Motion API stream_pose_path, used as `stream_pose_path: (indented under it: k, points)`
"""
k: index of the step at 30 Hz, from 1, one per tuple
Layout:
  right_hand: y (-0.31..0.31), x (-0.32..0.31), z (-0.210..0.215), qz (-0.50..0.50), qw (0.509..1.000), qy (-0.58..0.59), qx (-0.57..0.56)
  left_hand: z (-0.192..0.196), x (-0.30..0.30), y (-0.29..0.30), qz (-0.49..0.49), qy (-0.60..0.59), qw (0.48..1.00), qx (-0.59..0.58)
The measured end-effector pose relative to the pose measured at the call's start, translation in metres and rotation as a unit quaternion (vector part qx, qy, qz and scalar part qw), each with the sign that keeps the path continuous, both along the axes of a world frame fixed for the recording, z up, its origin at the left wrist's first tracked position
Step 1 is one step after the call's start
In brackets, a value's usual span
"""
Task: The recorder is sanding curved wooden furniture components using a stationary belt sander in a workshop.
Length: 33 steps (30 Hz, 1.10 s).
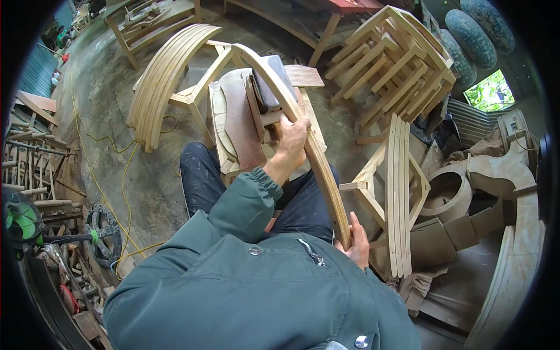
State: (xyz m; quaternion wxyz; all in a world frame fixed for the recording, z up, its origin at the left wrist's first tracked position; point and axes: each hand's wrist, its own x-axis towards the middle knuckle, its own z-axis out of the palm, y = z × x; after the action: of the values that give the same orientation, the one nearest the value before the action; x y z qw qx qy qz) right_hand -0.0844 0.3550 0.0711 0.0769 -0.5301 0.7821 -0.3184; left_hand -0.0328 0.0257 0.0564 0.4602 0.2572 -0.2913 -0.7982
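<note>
The left hand [290,140] closes around the curved wooden strip [319,160]; the right hand [357,242], fingers partly extended, supports its near end, though its grip is partly hidden. Even support should limit twisting. Ahead sits a low surface [238,116]; curved strips [398,198] stack rightward, above concrete floor [157,181].

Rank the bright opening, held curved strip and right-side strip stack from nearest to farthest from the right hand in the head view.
1. Held curved strip, touching the right hand.
2. Strip stack, to the hand's right.
3. Bright opening, far upper right.
</note>
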Motion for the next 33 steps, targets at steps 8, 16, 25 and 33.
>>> stream_pose_path:
  k: [8, 16, 25, 33]
  points:
    - [0.030, -0.018, -0.012, 0.034, 0.975, -0.205, 0.083, 0.000, 0.000, 0.052, -0.019, -0.010, 0.998, 0.055]
    - [0.078, -0.044, -0.026, 0.011, 0.985, -0.145, 0.094, -0.004, -0.001, 0.098, -0.136, -0.009, 0.991, 0.005]
    - [-0.197, -0.062, -0.042, 0.043, 0.991, -0.055, 0.115, -0.042, -0.016, 0.000, -0.105, -0.146, 0.984, 0.013]
    - [-0.303, -0.068, -0.041, 0.073, 0.992, -0.022, 0.100, -0.054, -0.012, -0.049, -0.046, -0.120, 0.992, 0.002]
